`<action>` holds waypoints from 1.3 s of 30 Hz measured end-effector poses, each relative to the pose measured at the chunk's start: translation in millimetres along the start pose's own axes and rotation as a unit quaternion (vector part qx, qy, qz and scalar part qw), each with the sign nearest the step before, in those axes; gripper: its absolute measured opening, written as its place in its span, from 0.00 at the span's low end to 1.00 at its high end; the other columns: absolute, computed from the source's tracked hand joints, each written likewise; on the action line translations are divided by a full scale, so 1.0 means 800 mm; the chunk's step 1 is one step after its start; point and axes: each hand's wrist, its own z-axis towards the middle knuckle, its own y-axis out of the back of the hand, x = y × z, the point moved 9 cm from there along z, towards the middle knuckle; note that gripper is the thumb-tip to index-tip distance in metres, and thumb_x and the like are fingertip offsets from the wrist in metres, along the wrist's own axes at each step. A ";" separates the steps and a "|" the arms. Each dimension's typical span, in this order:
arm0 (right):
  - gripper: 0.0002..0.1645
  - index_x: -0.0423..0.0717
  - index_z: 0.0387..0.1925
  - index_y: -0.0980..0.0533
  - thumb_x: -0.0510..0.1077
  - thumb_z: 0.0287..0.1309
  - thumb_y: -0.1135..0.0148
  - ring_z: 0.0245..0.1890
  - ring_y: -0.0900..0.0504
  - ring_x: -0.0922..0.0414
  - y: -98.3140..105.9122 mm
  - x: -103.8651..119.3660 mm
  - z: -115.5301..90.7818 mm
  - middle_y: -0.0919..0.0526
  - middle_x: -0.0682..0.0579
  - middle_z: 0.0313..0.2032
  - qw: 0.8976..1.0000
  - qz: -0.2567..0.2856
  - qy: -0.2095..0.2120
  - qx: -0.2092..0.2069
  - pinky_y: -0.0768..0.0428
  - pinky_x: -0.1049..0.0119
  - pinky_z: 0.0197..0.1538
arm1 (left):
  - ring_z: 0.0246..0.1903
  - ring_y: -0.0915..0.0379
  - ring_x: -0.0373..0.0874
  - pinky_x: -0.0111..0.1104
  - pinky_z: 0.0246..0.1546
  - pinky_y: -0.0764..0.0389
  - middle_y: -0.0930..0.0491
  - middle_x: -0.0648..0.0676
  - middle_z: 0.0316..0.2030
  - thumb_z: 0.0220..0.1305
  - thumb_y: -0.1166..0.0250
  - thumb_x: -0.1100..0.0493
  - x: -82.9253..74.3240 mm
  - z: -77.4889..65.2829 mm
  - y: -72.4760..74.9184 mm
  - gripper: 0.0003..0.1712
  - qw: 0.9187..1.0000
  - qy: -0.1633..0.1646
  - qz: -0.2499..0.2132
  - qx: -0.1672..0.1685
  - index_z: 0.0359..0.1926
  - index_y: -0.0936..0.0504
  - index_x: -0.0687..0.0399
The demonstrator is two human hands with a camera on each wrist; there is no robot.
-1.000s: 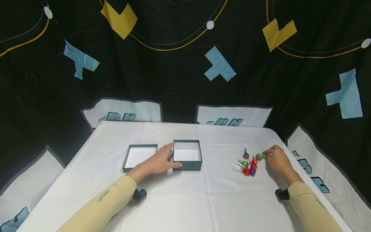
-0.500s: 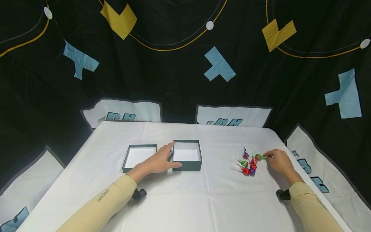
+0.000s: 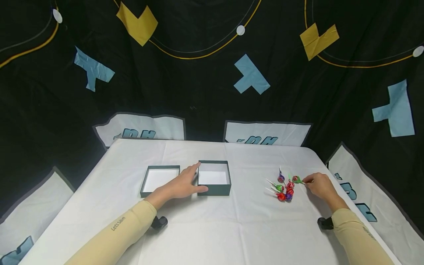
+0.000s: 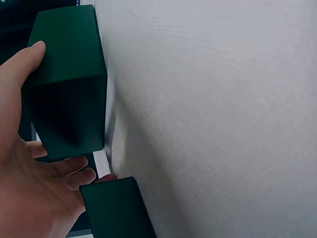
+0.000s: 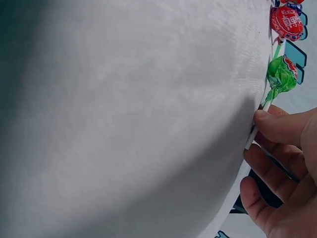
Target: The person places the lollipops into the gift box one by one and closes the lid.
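Observation:
My left hand (image 3: 181,183) holds a dark green open box (image 3: 214,190) by its left side. In the left wrist view, the thumb lies on one face of the box (image 4: 67,44) and the other fingers reach along another side. White lines the inside of the box. At the right, my right hand (image 3: 320,187) pinches the white stick of a green-wrapped lollipop (image 5: 282,75) between thumb and fingers. The lollipop's head points left, toward several other lollipops (image 3: 289,192) in red, purple and green wrappers, lying close together on the table.
A shallow green lid (image 3: 162,177) with a white inside lies left of the box, partly behind my left hand. White cloth covers the table (image 3: 212,232). Behind it hangs a black curtain (image 3: 198,88) with blue and yellow patches.
My right hand has shifted slightly down and right along the green lollipop, its fingers now on the stick. My left hand and the box stay where they were.

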 end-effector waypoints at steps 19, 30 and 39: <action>0.09 0.34 0.43 0.15 0.34 0.61 0.34 0.41 0.21 0.44 0.006 -0.009 0.002 0.15 0.34 0.44 0.999 0.028 -0.002 0.028 0.18 0.53 0.44 | 0.79 0.56 0.58 0.54 0.75 0.48 0.50 0.60 0.79 0.57 0.33 0.27 -0.002 0.000 0.001 0.64 1.000 -0.001 -0.008 0.002 0.81 0.55 0.51; 0.09 0.33 0.40 0.15 0.36 0.61 0.33 0.35 0.24 0.49 0.006 -0.015 0.001 0.15 0.36 0.40 0.999 0.037 -0.009 0.018 0.23 0.62 0.36 | 0.78 0.56 0.58 0.54 0.75 0.48 0.49 0.60 0.79 0.57 0.33 0.28 -0.003 -0.001 0.001 0.64 1.000 -0.003 -0.006 0.002 0.81 0.55 0.52; 0.10 0.33 0.40 0.15 0.38 0.62 0.33 0.34 0.25 0.51 0.005 -0.021 0.001 0.15 0.39 0.37 0.999 0.038 -0.012 0.018 0.26 0.63 0.34 | 0.78 0.56 0.58 0.54 0.75 0.47 0.49 0.60 0.79 0.57 0.33 0.28 -0.002 0.000 0.001 0.64 1.000 0.001 -0.002 0.002 0.81 0.55 0.51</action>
